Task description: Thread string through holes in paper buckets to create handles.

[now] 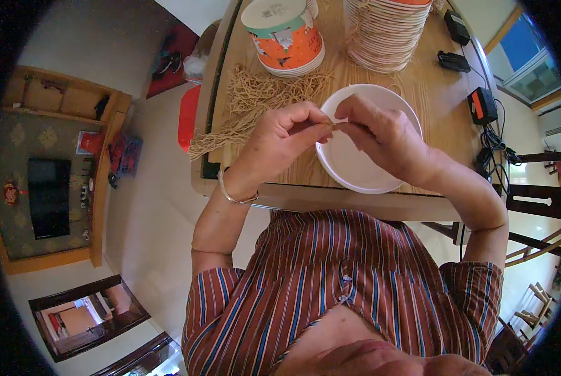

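Observation:
My left hand [287, 135] and my right hand [381, 128] meet fingertip to fingertip, thumbs and forefingers pinched together. Between them shows a thin bit of tan cord [332, 125]; most of it is hidden by my fingers. Both hands are above the near left part of a round white paper tub [362, 178], which lies at the table's front edge with its opening toward me. A short piece of cord shows at the tub's far rim. Left of the tub, a loose heap of tan cords [255, 94] spreads over the table, close to my left hand.
An orange and green printed paper tub [287, 47] stands upside down behind the cords. A tall stack of nested tubs [387, 34] with cords around it stands farther right. Black adapters [481, 105] and tangled cables [497, 150] lie along the wooden table's [440, 94] right edge.

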`<state>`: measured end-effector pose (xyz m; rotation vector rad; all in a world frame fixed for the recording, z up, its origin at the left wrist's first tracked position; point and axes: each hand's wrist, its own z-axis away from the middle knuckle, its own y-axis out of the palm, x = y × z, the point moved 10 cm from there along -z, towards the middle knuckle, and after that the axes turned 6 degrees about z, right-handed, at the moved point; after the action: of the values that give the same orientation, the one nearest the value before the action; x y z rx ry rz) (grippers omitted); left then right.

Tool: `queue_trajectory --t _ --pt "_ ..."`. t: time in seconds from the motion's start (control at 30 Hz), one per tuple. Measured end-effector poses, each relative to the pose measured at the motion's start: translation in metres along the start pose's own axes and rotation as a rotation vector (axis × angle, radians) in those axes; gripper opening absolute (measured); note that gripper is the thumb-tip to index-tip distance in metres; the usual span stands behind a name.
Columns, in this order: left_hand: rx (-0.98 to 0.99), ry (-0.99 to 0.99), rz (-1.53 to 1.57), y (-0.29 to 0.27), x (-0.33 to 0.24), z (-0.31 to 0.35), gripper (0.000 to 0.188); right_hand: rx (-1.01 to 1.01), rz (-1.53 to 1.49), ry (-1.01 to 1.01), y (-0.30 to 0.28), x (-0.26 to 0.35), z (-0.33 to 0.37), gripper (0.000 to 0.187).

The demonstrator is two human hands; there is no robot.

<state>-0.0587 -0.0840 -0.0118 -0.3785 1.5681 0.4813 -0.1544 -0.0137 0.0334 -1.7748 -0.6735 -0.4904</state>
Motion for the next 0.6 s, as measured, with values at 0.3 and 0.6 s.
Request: queue_trajectory --t 0.3,0.6 --pt "-0.030 0.106 -0.181 0.001 -0.014 0.001 0.012 0.058 0.147 -0.066 0.004 0.001 0.005 0.008" --pt "-0.129 0.310 -0.472 0.004 -0.035 0.007 0.011 0.073 0.030 -0.011 0.015 -0.013 0.009 0.012"
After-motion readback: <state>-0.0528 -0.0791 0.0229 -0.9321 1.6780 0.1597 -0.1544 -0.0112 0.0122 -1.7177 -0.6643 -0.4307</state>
